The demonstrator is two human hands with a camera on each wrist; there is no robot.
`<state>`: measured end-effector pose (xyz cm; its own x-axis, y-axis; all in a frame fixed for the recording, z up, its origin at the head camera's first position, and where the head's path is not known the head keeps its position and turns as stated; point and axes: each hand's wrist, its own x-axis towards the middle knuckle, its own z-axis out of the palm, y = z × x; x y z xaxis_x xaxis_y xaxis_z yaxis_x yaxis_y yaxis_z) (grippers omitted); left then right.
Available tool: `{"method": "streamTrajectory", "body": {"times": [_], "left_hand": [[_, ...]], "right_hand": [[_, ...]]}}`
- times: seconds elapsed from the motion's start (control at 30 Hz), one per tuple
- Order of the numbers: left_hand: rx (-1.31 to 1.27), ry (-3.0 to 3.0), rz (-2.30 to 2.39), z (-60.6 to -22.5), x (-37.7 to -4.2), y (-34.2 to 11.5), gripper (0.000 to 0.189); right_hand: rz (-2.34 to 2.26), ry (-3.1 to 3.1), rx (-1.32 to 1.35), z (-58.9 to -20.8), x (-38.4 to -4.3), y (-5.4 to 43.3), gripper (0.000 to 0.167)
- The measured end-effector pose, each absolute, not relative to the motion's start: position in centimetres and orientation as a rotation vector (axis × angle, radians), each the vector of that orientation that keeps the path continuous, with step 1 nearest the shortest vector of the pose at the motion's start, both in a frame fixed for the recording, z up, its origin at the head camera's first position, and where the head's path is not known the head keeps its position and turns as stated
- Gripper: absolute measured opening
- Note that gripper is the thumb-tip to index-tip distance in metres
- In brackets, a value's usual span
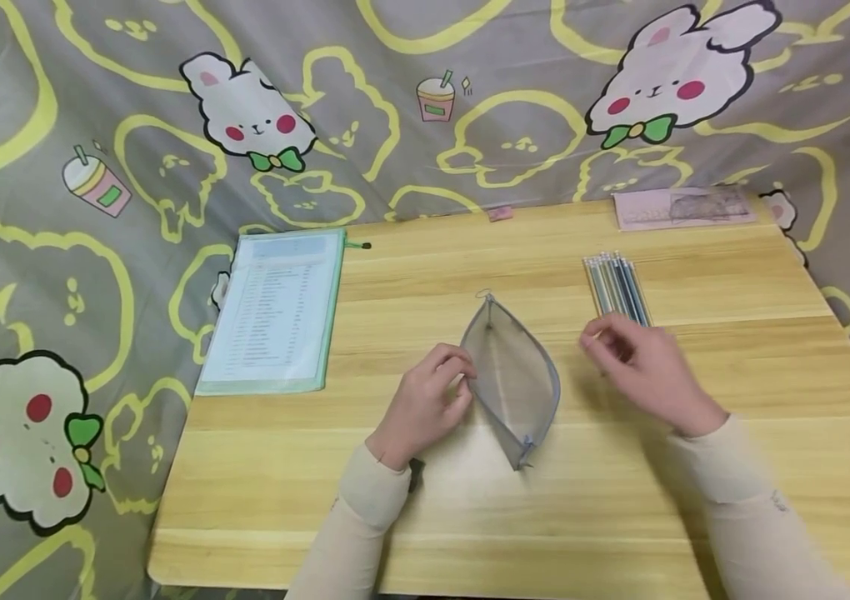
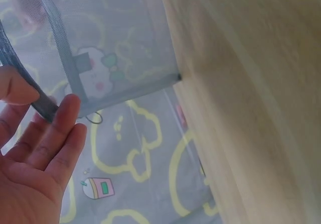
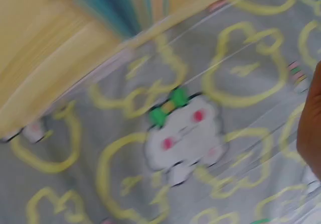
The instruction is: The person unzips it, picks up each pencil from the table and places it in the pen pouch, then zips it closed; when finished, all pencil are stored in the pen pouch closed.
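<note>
My left hand (image 1: 428, 404) pinches the left rim of a grey mesh zip pouch (image 1: 530, 375), whose mouth gapes wide. In the left wrist view, the thumb and fingers grip the pouch's dark zip edge, and a small ring hangs at its corner. My right hand (image 1: 650, 367) hovers over the table to the right of the pouch, fingers loosely bent and nothing visible in them. Just beyond it lies a row of pencils (image 1: 612, 283) in blue, grey and tan. Blurred pencils (image 3: 118, 8) also appear in the right wrist view, with part of the right hand at its edge.
A green-edged zip folder (image 1: 271, 312) with a printed sheet lies at the left of the wooden table (image 1: 470, 533). A flat pinkish packet (image 1: 650, 210) and a small pink piece (image 1: 501, 214) lie along the back edge. A patterned curtain (image 1: 387, 183) hangs behind.
</note>
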<state>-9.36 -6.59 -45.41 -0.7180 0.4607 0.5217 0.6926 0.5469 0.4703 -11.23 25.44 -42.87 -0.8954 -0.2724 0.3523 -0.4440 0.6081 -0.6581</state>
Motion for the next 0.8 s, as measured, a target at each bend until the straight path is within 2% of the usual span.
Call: {"method": "streamTrajectory", "body": {"times": [0.1,0.3,0.43,0.8], "left_hand": [[-0.928,-2.472,-0.951,-45.5,-9.3,-6.7,0.014],[-0.914,-2.479,-0.957,-45.6,-9.5,-6.7,0.015],[-0.914,-2.463,-0.954,-45.6,-9.8,-7.0,0.015],[-0.865,-2.460,-0.921,-45.6,-9.6,-8.1,0.016]], "right_hand": [[1.082,-2.726,0.364,-42.8,-12.6,29.1,0.008],[0.945,-3.030,0.012,-44.3,-16.1,35.0,0.039],[0.994,-3.114,-0.040,-45.8,-18.2,35.9,0.048],[1.018,-3.197,0.022,-46.9,-19.6,34.0,0.049]]}}
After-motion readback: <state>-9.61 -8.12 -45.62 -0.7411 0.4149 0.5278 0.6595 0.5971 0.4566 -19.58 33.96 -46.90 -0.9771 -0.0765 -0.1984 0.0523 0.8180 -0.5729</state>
